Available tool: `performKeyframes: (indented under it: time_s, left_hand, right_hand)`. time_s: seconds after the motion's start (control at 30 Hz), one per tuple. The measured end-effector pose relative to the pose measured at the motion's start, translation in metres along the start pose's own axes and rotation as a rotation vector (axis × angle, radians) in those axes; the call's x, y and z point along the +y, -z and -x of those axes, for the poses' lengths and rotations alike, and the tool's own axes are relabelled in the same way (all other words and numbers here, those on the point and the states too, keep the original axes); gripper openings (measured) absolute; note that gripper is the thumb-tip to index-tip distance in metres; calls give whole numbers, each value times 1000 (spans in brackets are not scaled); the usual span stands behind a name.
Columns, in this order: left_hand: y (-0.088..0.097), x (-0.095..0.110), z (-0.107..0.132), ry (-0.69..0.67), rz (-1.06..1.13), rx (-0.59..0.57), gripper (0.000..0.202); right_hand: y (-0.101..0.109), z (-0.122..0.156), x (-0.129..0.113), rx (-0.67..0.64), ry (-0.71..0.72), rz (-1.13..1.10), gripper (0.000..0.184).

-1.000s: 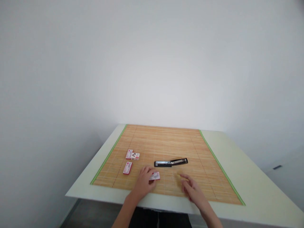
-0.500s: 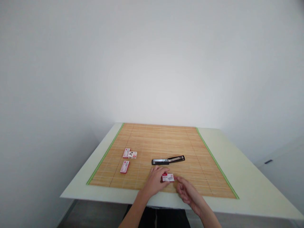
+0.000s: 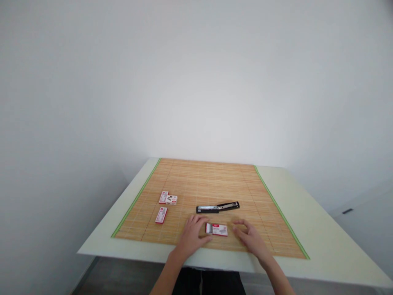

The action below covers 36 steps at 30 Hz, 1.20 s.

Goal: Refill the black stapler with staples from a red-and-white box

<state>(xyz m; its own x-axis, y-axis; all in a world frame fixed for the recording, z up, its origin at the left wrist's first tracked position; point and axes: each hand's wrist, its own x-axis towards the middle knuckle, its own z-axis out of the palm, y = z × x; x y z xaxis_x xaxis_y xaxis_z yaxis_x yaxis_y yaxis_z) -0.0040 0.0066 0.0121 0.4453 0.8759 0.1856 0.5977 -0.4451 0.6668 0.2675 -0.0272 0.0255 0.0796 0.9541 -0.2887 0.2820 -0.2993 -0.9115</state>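
A small red and white staple box (image 3: 217,229) lies on the bamboo mat (image 3: 208,180) near the front edge, between my hands. My left hand (image 3: 192,234) rests beside its left end, fingers curled and touching it. My right hand (image 3: 249,235) hovers just right of the box with fingers spread, holding nothing. Just beyond the box, an opened-out black stapler (image 3: 217,207) lies flat on the mat.
Three more staple boxes sit at the mat's left: two side by side (image 3: 168,198) and one nearer (image 3: 161,214). The mat has green edges and covers a pale table (image 3: 325,241) against a white wall.
The staple box has been set flat on the mat and slid slightly right. My right hand has drawn back from it to the right; my left hand stays at its left end.
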Motion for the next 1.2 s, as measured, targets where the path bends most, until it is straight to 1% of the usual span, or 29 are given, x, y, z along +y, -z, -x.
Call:
performKeyframes:
  time_s: [0.07, 0.13, 0.17, 0.23, 0.33, 0.43, 0.53, 0.6, 0.67, 0.73, 0.83, 0.9, 0.97, 1.1, 1.2]
  left_hand:
    - [5, -4, 3, 6, -25, 2, 44]
    - [6, -7, 3, 12, -26, 5, 36]
    - [7, -8, 3, 15, -22, 9, 34]
    - [6, -9, 3, 20, -15, 19, 33]
    - [5, -12, 4, 27, -18, 37, 33]
    - [5, -13, 4, 29, -20, 48, 33]
    - [5, -12, 4, 24, -15, 54, 34]
    - [5, -12, 4, 21, -10, 57, 35]
    - [5, -11, 4, 17, -3, 60, 35]
    - [5, -11, 4, 14, 1, 66, 36]
    - [6, -10, 5, 17, -7, 71, 36]
    - [6, -11, 5, 18, -15, 70, 36]
    - [6, -11, 5, 20, -24, 66, 36]
    - [3, -14, 4, 33, -34, 66, 36]
    - [2, -15, 4, 37, -18, 63, 36]
  right_hand:
    - [-8, -3, -8, -42, 153, 229, 56]
    - [-17, -6, -16, -80, 266, 433, 48]
    - [-20, -7, -19, -84, 293, 516, 43]
    - [-21, -9, -21, -78, 289, 634, 38]
    - [-13, -12, -20, -75, 250, 708, 39]
    - [-14, -14, -26, -70, 280, 712, 38]
    - [-30, -17, -40, -95, 344, 732, 24]
    - [-46, -22, -49, -132, 388, 816, 17]
    - [-59, -28, -56, -156, 418, 908, 14]
    - [-68, -32, -61, -158, 433, 961, 13]
    - [-69, -34, -66, -147, 439, 972, 13]
    - [-62, -32, -65, -142, 450, 945, 12]
    - [-53, -30, -59, -126, 454, 853, 12]
    - [-32, -29, -31, -88, 389, 623, 16]
    - [-20, -29, -7, -67, 363, 539, 21]
